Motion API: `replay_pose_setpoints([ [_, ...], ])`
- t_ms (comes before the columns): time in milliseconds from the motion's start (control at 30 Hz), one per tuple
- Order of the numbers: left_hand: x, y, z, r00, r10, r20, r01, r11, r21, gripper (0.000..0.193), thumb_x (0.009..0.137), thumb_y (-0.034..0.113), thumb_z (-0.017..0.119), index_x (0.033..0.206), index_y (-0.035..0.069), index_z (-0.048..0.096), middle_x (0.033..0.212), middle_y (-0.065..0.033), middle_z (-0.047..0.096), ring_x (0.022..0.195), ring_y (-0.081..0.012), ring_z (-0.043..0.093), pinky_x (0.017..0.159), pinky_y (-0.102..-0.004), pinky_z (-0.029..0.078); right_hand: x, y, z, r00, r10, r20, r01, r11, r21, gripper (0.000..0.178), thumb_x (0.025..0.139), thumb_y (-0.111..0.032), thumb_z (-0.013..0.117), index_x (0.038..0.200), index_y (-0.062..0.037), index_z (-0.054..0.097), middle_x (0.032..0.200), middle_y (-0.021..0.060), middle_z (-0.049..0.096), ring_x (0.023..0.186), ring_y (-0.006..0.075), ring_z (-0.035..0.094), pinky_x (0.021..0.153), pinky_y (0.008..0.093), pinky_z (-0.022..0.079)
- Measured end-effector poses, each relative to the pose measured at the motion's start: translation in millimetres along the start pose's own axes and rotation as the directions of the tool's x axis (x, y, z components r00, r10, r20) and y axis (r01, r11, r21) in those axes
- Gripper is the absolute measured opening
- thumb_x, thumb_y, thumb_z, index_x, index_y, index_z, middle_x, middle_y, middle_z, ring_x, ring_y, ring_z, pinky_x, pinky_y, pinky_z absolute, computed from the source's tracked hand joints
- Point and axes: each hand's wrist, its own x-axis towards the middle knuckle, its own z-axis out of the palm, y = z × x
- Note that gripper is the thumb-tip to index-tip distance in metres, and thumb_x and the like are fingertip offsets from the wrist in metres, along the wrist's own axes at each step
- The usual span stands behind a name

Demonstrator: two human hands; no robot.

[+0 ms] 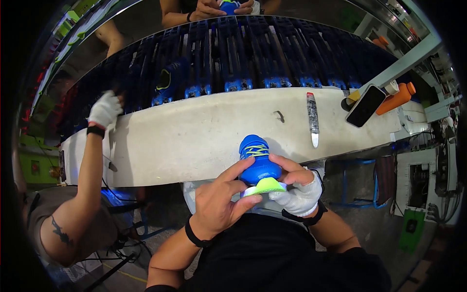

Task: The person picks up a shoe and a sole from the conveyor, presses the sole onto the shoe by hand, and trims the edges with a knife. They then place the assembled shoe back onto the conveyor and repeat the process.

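Observation:
A small blue shoe (261, 169) with yellow-green laces is held between my two hands, just off the near edge of the pale work surface (194, 138). Its toe points away from me. At the heel end, a white and neon-green sole (266, 186) shows against the blue upper; whether it is stuck on all along I cannot tell. My bare left hand (217, 202) pinches the shoe and sole from the left. On the other side my right hand (301, 192), in a white glove with bare fingertips, grips the shoe's side and the sole's edge.
A knife with a wrapped handle (313, 114) and a small dark scrap (278, 116) lie ahead. Right of them are a phone (366, 106) and an orange bottle (398, 98). A slatted conveyor (238, 53) carries another blue shoe (168, 80). A co-worker's gloved hand (104, 109) reaches in left.

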Motion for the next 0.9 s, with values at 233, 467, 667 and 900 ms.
replay_pose_setpoints([
  [233,-1,0,-5,0.997,-0.067,0.048,0.068,0.997,-0.025,0.038,0.093,0.024,0.088,0.097,0.000,0.060,0.126,-0.0309,0.076,0.092,-0.0313,0.083,0.074,-0.0330,0.065,8,0,1,1.000,-0.018,0.024,0.017,1.000,0.025,0.042,0.090,-0.004,0.090,0.113,-0.0070,0.055,0.151,0.0336,0.060,0.111,0.0274,0.077,0.092,0.0357,0.061],
  [467,-10,-4,2,0.986,-0.145,-0.083,0.128,0.975,-0.183,0.036,0.087,0.019,0.093,0.089,0.003,0.061,0.122,-0.0256,0.079,0.086,-0.0278,0.083,0.066,-0.0297,0.064,13,-4,2,0.999,0.040,0.020,-0.040,0.999,0.032,0.047,0.086,0.000,0.092,0.111,-0.0076,0.053,0.142,0.0312,0.068,0.127,0.0372,0.073,0.100,0.0417,0.061],
  [667,-5,-4,-26,0.981,-0.193,0.028,0.195,0.967,-0.162,0.035,0.084,0.015,0.095,0.087,0.002,0.062,0.124,-0.0234,0.079,0.087,-0.0276,0.083,0.070,-0.0301,0.065,26,-5,8,0.997,0.074,0.016,-0.075,0.996,0.048,0.042,0.084,-0.006,0.095,0.105,-0.0072,0.058,0.135,0.0268,0.074,0.119,0.0359,0.077,0.098,0.0428,0.063],
  [900,31,-11,-43,0.932,-0.182,0.312,0.240,0.958,-0.158,0.024,0.098,0.028,0.081,0.103,0.004,0.084,0.087,-0.0063,0.059,0.080,-0.0211,0.053,0.071,-0.0326,0.045,35,-17,27,0.996,-0.070,0.059,0.077,0.988,-0.136,0.038,0.082,-0.016,0.096,0.100,-0.0081,0.063,0.130,0.0192,0.076,0.101,0.0346,0.080,0.083,0.0391,0.065],
])
